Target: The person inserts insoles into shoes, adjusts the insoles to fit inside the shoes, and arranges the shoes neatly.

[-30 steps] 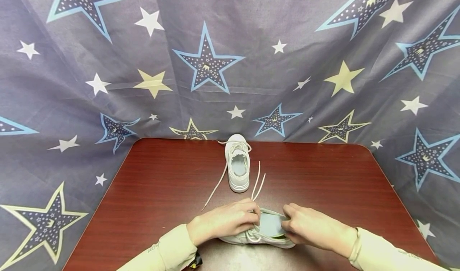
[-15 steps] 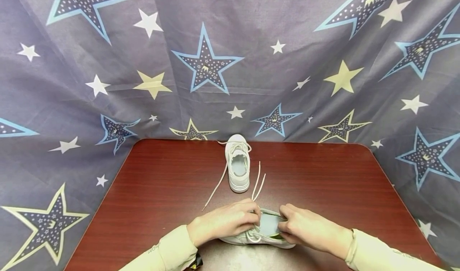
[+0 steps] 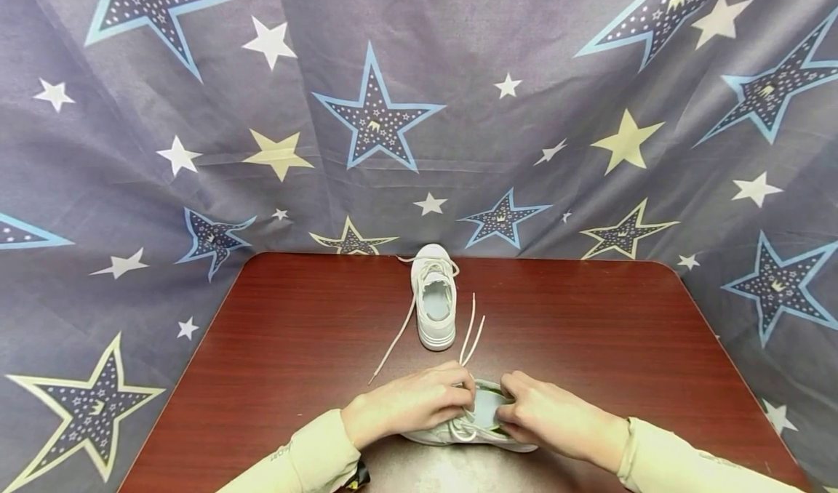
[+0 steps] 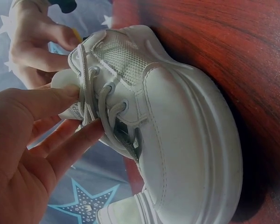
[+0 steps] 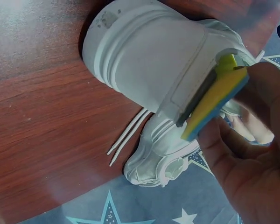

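Note:
A white lace-up sneaker [image 3: 428,435] lies on the table near its front, toe to the left. My left hand [image 3: 415,400] pinches the sneaker's tongue [image 4: 60,80] between thumb and fingers, beside the laces [image 4: 87,88]. At the heel opening, my right hand [image 3: 556,414] pinches the rear end of an insole [image 3: 486,409]. This insole is pale blue on top; its edge shows yellow over blue in the right wrist view, sticking up past the heel collar. The insole's front runs into the shoe and is hidden under the tongue and left hand.
A second white sneaker [image 3: 435,335] stands farther back, toe to the rear, its loose lace [image 3: 399,333] trailing left. Two lace ends [image 3: 473,340] extend behind the near shoe. The red-brown table [image 3: 589,318] meets a star-patterned curtain [image 3: 458,137] at its back edge.
My right hand has moved slightly left with the insole, farther over the shoe opening, and less of the insole's top shows. My left hand and both shoes have stayed in place.

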### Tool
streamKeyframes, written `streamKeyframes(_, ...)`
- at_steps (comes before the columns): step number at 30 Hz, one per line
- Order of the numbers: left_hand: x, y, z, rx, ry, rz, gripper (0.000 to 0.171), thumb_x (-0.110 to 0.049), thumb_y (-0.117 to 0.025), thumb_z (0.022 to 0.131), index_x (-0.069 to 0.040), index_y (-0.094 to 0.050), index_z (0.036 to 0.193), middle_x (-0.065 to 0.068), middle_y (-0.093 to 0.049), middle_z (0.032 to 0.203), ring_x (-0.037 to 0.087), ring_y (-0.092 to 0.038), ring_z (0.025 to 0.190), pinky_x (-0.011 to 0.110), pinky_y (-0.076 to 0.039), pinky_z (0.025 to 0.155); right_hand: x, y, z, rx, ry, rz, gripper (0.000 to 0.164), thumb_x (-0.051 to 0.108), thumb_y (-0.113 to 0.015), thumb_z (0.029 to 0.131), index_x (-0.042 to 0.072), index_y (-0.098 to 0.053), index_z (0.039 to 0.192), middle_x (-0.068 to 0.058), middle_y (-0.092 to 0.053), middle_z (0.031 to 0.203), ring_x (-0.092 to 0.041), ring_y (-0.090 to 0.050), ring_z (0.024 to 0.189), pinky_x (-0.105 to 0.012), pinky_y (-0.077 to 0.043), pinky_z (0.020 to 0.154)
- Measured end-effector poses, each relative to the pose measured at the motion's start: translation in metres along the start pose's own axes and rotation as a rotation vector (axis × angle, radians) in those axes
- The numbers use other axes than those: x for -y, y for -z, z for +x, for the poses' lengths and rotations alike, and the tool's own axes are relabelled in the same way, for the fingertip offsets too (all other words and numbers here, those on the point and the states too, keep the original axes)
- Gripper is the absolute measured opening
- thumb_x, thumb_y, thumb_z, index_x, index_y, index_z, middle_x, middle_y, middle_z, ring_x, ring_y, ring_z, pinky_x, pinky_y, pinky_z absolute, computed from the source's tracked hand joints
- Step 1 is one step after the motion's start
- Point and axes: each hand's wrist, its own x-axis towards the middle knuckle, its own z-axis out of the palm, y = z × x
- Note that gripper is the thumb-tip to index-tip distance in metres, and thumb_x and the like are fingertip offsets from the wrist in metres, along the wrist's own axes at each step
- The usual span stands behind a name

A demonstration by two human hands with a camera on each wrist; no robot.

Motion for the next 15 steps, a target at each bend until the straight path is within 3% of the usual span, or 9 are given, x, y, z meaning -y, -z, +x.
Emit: streamKeyframes(15,0.0001,0.0005,-0.0014,0.001,0.004,-0.031,0.007,-0.015,-0.072,0.096,-0.016,-0.067,0.091,-0.005,-0.061,0.107,0.011,-0.057,0.106,0.020,-0.045,0.099,-0.0007,-0.0080,0.0096,0.022,0.028,-0.004,0.033,0.016,-0.086,0.077,0.027,-0.057,0.066,0.007,-0.040,0.079,-0.007,-0.037,0.069,-0.015,-0.032,0.057)
